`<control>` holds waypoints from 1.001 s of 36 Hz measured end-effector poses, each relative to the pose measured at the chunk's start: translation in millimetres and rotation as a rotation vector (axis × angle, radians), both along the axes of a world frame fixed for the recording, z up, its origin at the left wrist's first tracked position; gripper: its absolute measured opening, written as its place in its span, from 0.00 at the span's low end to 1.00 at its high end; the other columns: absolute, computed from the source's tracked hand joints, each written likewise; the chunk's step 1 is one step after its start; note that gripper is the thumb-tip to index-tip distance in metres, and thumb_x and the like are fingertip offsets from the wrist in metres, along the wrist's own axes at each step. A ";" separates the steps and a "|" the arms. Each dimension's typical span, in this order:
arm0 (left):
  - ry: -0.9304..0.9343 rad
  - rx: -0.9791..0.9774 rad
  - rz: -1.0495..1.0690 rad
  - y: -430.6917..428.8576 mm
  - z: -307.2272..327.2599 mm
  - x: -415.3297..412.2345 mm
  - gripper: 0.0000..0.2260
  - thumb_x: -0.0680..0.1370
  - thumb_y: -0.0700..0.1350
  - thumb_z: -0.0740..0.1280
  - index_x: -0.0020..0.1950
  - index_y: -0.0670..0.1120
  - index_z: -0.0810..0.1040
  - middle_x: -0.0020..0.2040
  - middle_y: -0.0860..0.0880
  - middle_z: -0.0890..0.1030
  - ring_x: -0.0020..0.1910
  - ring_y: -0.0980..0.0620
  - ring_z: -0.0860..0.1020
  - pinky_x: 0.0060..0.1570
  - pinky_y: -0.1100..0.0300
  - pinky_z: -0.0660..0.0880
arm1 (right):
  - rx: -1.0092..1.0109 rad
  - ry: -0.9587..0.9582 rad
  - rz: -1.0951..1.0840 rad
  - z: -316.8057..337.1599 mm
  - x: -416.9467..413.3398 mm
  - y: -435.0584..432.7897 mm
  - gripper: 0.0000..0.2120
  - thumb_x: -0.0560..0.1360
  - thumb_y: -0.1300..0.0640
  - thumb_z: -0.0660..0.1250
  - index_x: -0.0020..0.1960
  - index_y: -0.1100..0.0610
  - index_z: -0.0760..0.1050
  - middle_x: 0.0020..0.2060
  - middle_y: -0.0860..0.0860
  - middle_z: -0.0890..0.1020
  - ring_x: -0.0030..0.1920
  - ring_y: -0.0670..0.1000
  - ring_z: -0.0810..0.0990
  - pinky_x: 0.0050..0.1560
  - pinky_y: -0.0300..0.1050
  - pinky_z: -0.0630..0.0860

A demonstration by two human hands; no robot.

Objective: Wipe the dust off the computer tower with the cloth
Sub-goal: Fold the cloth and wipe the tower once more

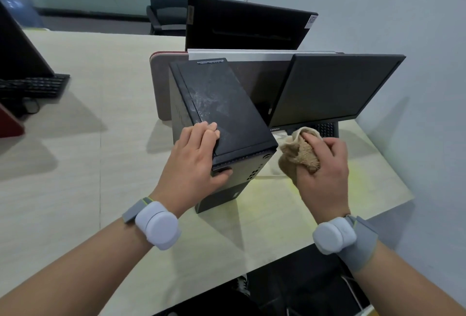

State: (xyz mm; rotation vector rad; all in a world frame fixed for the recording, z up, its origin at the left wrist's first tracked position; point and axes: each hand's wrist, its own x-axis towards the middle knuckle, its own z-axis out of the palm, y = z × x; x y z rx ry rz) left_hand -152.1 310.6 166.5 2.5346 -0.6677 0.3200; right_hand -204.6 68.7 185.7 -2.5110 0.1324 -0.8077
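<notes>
A black computer tower [222, 104] stands upright on the pale desk [75, 164], its top panel smeared with grey dust. My left hand [199, 159] grips the tower's near left corner, fingers lying on the top panel and thumb on the front face. To the right of the tower, my right hand [325, 164] holds a bunched beige cloth [300, 152] just off the tower's right front edge, above the desk. Whether the cloth touches the tower I cannot tell.
A black Lenovo monitor [335, 89] stands close to the right of the tower, a keyboard [326, 129] under it. A second monitor [242, 26] faces away behind a low divider [161, 83]. Another keyboard [37, 86] and screen sit far left. The desk's edge runs near my right wrist.
</notes>
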 end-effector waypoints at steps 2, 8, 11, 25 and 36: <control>0.006 -0.014 0.000 0.5 -1.3 0.5 0.32 0.67 0.54 0.77 0.64 0.38 0.73 0.63 0.42 0.74 0.65 0.40 0.71 0.66 0.51 0.68 | 0.005 -0.002 0.051 3.6 2.1 17.3 0.23 0.70 0.61 0.66 0.65 0.59 0.76 0.53 0.54 0.70 0.49 0.45 0.68 0.54 0.23 0.64; 0.046 -0.071 -0.029 2.9 -1.6 0.7 0.32 0.65 0.50 0.78 0.64 0.37 0.72 0.64 0.41 0.74 0.65 0.41 0.69 0.68 0.54 0.64 | -0.058 0.142 0.244 -5.4 -8.9 68.7 0.24 0.71 0.60 0.63 0.66 0.63 0.76 0.55 0.60 0.73 0.52 0.51 0.72 0.57 0.36 0.74; 0.056 -0.094 -0.065 5.6 -0.1 0.3 0.28 0.70 0.46 0.75 0.65 0.35 0.72 0.65 0.39 0.74 0.65 0.38 0.70 0.68 0.53 0.64 | -0.075 0.203 0.379 -14.5 -22.8 98.7 0.22 0.72 0.61 0.62 0.65 0.65 0.75 0.53 0.61 0.73 0.50 0.59 0.76 0.49 0.53 0.78; 0.230 -0.167 -0.330 48.8 10.3 3.0 0.28 0.76 0.40 0.72 0.74 0.46 0.66 0.78 0.51 0.63 0.79 0.55 0.55 0.76 0.58 0.55 | 0.113 0.175 0.620 -2.2 -36.1 90.8 0.23 0.71 0.62 0.68 0.66 0.59 0.76 0.52 0.56 0.73 0.49 0.54 0.76 0.49 0.48 0.78; 0.434 -0.572 -0.216 -51.0 63.8 -29.1 0.06 0.79 0.55 0.64 0.49 0.54 0.75 0.40 0.53 0.80 0.38 0.55 0.79 0.38 0.57 0.77 | 0.952 0.228 0.361 52.6 -4.2 -3.7 0.13 0.71 0.55 0.70 0.55 0.50 0.80 0.49 0.55 0.84 0.52 0.58 0.83 0.54 0.61 0.80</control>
